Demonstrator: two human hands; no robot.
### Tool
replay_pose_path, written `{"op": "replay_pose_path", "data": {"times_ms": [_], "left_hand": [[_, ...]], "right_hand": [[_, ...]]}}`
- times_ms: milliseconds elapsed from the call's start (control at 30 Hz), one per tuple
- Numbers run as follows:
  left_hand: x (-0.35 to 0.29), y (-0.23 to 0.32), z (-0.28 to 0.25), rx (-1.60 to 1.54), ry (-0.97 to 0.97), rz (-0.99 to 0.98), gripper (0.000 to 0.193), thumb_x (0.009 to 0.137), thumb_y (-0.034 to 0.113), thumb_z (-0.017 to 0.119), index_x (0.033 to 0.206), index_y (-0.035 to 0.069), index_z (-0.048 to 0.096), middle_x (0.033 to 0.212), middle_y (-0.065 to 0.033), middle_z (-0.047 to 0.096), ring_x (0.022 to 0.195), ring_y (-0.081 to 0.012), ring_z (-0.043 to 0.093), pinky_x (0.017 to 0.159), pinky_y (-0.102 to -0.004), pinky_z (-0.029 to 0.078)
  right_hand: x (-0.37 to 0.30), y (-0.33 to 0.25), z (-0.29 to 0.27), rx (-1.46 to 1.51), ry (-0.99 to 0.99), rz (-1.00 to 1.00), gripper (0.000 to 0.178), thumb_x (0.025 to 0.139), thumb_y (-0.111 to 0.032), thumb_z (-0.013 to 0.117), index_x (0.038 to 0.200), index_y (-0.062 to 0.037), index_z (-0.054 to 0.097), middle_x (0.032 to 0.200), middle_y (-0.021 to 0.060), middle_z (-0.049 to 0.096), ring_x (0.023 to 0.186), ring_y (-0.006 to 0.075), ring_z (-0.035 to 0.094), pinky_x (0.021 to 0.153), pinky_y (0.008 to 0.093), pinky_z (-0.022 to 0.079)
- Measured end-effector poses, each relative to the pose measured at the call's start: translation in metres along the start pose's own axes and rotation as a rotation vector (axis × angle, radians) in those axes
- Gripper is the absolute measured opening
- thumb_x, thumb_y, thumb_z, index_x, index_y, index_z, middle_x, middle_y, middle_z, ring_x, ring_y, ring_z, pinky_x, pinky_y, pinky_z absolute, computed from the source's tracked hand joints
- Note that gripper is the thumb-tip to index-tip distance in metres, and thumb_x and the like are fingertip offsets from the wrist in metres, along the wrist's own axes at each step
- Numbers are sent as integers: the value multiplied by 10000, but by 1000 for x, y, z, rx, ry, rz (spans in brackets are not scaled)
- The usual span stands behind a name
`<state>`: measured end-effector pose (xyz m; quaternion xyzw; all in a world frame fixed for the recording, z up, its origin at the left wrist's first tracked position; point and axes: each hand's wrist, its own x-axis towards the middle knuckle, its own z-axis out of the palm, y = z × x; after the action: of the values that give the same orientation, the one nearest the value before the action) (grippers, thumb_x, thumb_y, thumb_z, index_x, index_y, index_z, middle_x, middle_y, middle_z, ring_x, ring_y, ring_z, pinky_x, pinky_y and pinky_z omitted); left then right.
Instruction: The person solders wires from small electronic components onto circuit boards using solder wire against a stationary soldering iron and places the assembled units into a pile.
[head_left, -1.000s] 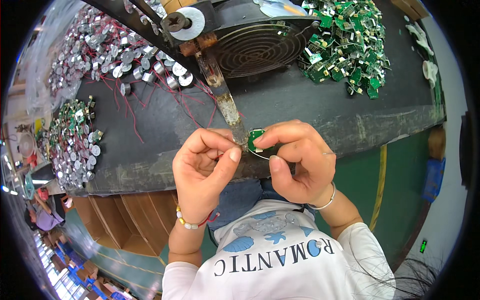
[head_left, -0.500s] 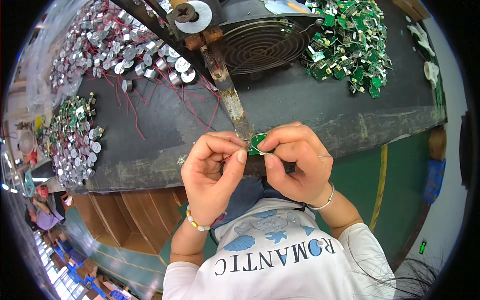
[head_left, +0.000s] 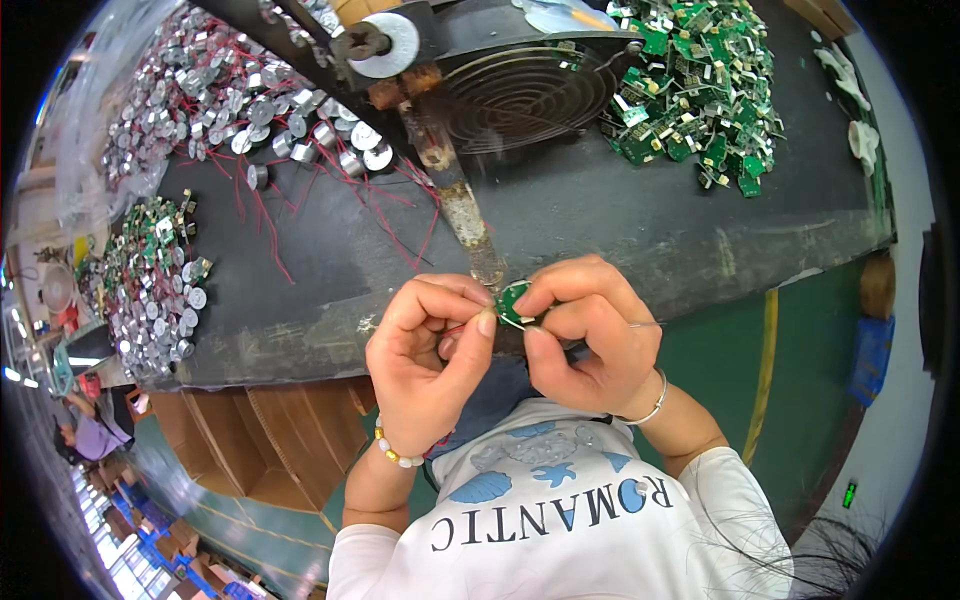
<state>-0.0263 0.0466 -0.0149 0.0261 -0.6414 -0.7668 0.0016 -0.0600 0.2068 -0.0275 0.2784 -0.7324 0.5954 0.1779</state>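
**Small green board pinched between both hands at the bench edge**

I start with the biggest thing I see, the dark workbench (head_left: 640, 230), which fills the upper half of the view and ends in a worn front edge just above the hands. A round wire fan grille (head_left: 525, 95) sits at its far middle, and a rusty metal arm (head_left: 460, 210) runs from there down toward the hands. To the far right lies a loose heap of green circuit boards (head_left: 700, 85). To the far left lies a spread of small silver cylinders with red wires (head_left: 250, 100), and further left a second pile of mixed silver and green parts (head_left: 150, 270). None of these sits in a tray or box that I can make out; they lie straight on the bench top.

Below the bench edge I see the left hand (head_left: 430, 350), fingers curled and pressed together, thumb and forefinger closed at the rim of the small round green board (head_left: 515, 303). The right hand (head_left: 590, 335) pinches the same board from the other side, thumb under, forefinger over.

The board sits between the two sets of fingertips, right at the bench edge, touching both. It is roughly round, so I cannot give it a long axis; its green face tilts up toward the camera.
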Motion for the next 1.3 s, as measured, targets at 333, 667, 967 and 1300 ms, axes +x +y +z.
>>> {"op": "replay_pose_path", "data": {"times_ms": [333, 667, 967, 1300], "left_hand": [[34, 63, -157, 1335, 673, 461, 132, 901, 90, 618, 1001, 5, 627, 978, -112, 646, 896, -236, 604, 797, -334, 475], [92, 23, -138, 1358, 150, 301, 235, 888, 123, 578, 1111, 53, 572, 1021, -154, 597, 898, -327, 600, 762, -390, 482], [20, 6, -84, 1342, 168, 398, 304, 769, 245, 749, 997, 94, 614, 721, -42, 588, 587, -186, 592, 526, -323, 449], [-19, -7, -34, 823, -119, 459, 308, 696, 239, 810, 903, 76, 651, 610, -5, 614, 508, -163, 598, 501, -274, 468]], "right_hand": [[-26, -3, -31, -284, -106, 122, 101, 734, -12, 647, 804, -52, 586, 959, 84, 651, 725, 220, 542, 678, 341, 415], [-48, -16, -15, 196, -54, 350, 87, 873, -64, 497, 805, -10, 498, 889, 167, 624, 712, 209, 562, 643, 300, 478], [-41, -18, -4, 116, -188, 192, 121, 773, -36, 617, 814, -20, 504, 748, 151, 621, 892, 251, 582, 715, 320, 471], [-37, -29, 6, 158, -235, 507, 118, 840, 15, 620, 868, 21, 506, 986, 155, 673, 584, 77, 611, 537, 197, 490]]}}
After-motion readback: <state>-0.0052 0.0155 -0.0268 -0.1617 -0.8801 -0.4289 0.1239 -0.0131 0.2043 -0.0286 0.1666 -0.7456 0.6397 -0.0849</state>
